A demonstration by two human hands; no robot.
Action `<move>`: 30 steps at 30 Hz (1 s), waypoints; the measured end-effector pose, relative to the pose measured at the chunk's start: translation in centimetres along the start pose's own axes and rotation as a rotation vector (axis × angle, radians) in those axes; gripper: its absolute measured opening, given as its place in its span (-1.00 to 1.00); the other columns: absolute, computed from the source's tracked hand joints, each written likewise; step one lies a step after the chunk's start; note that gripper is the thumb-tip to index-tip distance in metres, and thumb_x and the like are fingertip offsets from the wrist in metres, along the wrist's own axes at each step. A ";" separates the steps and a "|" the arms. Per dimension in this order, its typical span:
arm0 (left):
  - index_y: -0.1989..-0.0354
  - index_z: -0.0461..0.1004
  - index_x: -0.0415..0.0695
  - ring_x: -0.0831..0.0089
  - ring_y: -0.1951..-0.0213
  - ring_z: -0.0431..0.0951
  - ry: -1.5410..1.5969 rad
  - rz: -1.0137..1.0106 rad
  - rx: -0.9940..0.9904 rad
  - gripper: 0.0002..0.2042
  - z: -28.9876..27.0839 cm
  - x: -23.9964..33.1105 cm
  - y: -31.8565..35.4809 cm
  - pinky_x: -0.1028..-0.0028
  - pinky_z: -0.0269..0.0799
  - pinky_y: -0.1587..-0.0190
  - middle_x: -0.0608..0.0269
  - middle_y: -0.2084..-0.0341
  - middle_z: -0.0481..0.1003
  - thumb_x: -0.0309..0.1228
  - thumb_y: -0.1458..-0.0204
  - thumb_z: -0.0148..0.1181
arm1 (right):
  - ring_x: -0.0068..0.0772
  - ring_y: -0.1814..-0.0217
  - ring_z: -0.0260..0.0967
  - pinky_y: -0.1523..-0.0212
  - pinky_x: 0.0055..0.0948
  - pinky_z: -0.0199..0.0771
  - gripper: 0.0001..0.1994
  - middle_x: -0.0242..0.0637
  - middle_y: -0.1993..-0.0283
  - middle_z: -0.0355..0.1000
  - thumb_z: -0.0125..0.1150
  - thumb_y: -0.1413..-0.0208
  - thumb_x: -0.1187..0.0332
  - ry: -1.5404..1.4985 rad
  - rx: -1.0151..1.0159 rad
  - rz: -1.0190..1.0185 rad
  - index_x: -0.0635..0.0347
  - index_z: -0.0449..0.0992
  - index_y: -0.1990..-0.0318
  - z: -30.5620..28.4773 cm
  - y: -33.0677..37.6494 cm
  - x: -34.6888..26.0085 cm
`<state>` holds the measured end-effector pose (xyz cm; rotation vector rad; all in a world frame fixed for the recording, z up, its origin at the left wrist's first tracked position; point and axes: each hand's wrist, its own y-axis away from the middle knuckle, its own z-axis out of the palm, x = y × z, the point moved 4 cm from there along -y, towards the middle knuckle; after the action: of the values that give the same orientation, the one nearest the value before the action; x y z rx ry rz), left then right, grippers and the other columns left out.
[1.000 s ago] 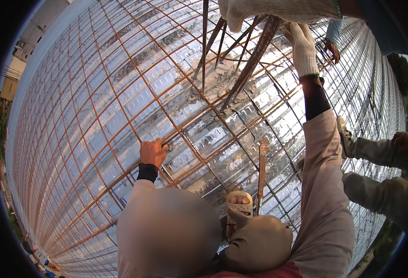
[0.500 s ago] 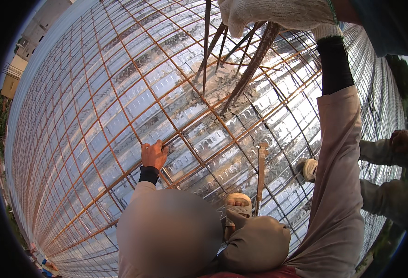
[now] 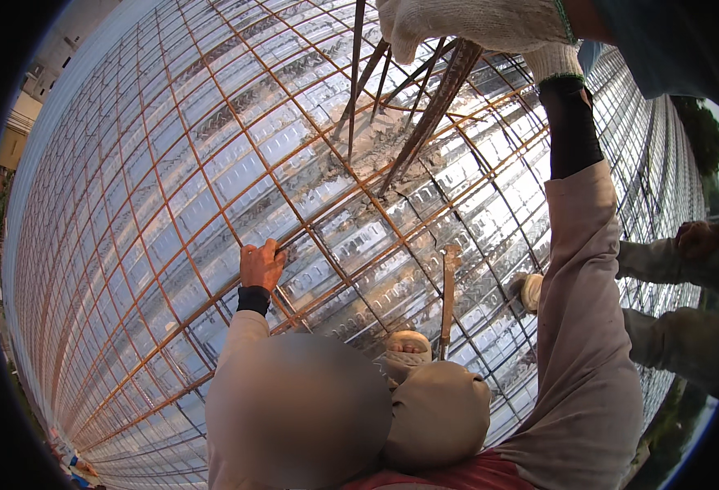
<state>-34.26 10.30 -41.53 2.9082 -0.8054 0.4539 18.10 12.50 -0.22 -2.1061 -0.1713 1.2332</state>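
My left hand (image 3: 262, 265), bare above a black cuff, has its fingers curled over a rusty reinforcing bar (image 3: 294, 233) of the steel mesh. My right arm reaches far forward. At its end my right hand (image 3: 557, 62) wears a white knit glove; its fingers are hidden behind a co-worker's gloved hand (image 3: 482, 23). That hand comes in from the right under a blue sleeve, over the tops of several upright rusty bars (image 3: 425, 122). A rusty hammer-shaped tool (image 3: 448, 298) lies beside my sandalled foot (image 3: 407, 347).
Rebar mesh (image 3: 164, 180) spreads over shiny ribbed metal decking (image 3: 249, 188). Wet-looking concrete (image 3: 368, 155) surrounds the uprights' feet. My bent knee (image 3: 437, 416) is below, next to a blurred patch. Another person's legs (image 3: 670, 265) stand at right; buildings (image 3: 57, 57) are far left.
The whole scene has shifted slightly left in view. My left hand stays on the same bar, and the co-worker's glove remains over the uprights.
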 end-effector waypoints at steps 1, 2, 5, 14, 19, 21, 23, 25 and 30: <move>0.15 0.58 -0.09 -0.04 0.27 0.67 0.002 -0.001 -0.016 -0.78 0.2 -0.1 0.0 0.07 0.41 -0.24 0.04 0.47 0.70 -0.21 -0.29 0.42 | -0.26 -0.52 0.50 -0.52 0.02 0.51 -0.58 -0.27 -0.45 0.57 0.36 -0.47 0.14 0.128 -0.111 0.001 0.14 0.62 -0.34 0.6 0.2 0.2; 0.15 0.55 -0.09 -0.02 0.29 0.69 0.002 -0.003 -0.031 -0.79 0.2 -0.2 0.0 0.09 0.38 -0.28 0.03 0.46 0.73 -0.23 -0.31 0.38 | -0.26 -0.52 0.50 -0.52 0.03 0.51 -0.58 -0.28 -0.45 0.57 0.37 -0.46 0.14 0.239 -0.222 -0.005 0.13 0.63 -0.33 1.3 0.4 0.3; 0.14 0.55 -0.09 0.00 0.30 0.69 -0.007 -0.023 -0.072 -0.79 0.0 0.0 -0.1 0.08 0.37 -0.28 0.05 0.46 0.73 -0.23 -0.32 0.37 | -0.27 -0.52 0.50 -0.52 0.05 0.50 -0.59 -0.29 -0.45 0.57 0.39 -0.44 0.14 0.447 -0.467 -0.010 0.12 0.65 -0.31 3.3 1.0 0.6; 0.12 0.72 -0.07 -0.08 0.21 0.75 -0.103 -0.072 -0.310 -0.62 -0.4 0.6 -2.8 -0.07 0.58 -0.01 -0.02 0.40 0.75 0.03 -0.24 0.45 | -0.28 -0.53 0.49 -0.52 0.10 0.50 -0.62 -0.34 -0.45 0.58 0.45 -0.39 0.13 0.617 -0.657 0.029 0.07 0.71 -0.24 5.4 0.9 1.3; 0.11 0.79 -0.02 -0.14 0.14 0.78 -0.024 -0.098 -0.445 -0.60 0.9 1.8 -4.8 -0.14 0.66 0.02 -0.09 0.30 0.75 0.08 -0.24 0.43 | -0.29 -0.53 0.49 -0.52 0.14 0.49 -0.64 -0.37 -0.46 0.59 0.49 -0.36 0.13 0.667 -0.717 0.096 0.04 0.74 -0.21 5.8 0.4 1.8; 0.10 0.81 0.00 -0.14 0.11 0.78 0.002 -0.138 -0.468 -0.60 0.9 1.8 -4.8 -0.13 0.65 0.00 -0.09 0.27 0.75 0.09 -0.25 0.42 | -0.29 -0.53 0.49 -0.53 0.15 0.49 -0.65 -0.38 -0.46 0.59 0.50 -0.35 0.13 0.699 -0.736 0.133 0.03 0.76 -0.19 5.5 -0.1 1.8; 0.09 0.81 0.00 -0.14 0.11 0.78 0.044 -0.098 -0.442 -0.60 1.5 0.7 -4.4 -0.13 0.65 -0.02 -0.09 0.29 0.75 0.09 -0.26 0.41 | -0.30 -0.53 0.49 -0.53 0.16 0.49 -0.65 -0.39 -0.46 0.59 0.52 -0.34 0.13 0.718 -0.738 0.162 0.02 0.77 -0.18 5.6 -0.4 1.8; 0.08 0.81 0.00 -0.14 0.11 0.78 0.060 -0.063 -0.406 -0.60 1.6 0.6 -4.2 -0.14 0.64 -0.03 -0.09 0.30 0.74 0.09 -0.26 0.40 | -0.30 -0.53 0.49 -0.53 0.17 0.48 -0.66 -0.40 -0.46 0.59 0.53 -0.33 0.13 0.762 -0.740 0.178 0.01 0.78 -0.16 5.7 -0.3 1.6; 0.10 0.81 -0.01 -0.16 0.13 0.78 0.070 -0.023 -0.420 -0.61 2.1 1.5 -4.8 -0.13 0.63 -0.06 -0.11 0.32 0.74 0.06 -0.28 0.38 | -0.31 -0.54 0.48 -0.53 0.21 0.48 -0.68 -0.42 -0.46 0.60 0.56 -0.30 0.13 0.993 -0.809 0.149 -0.02 0.82 -0.13 6.4 -0.4 -0.9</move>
<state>-30.03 13.32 -43.07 2.4978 -0.7508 0.3334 12.54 15.55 -1.36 -3.2122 -0.0570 0.0098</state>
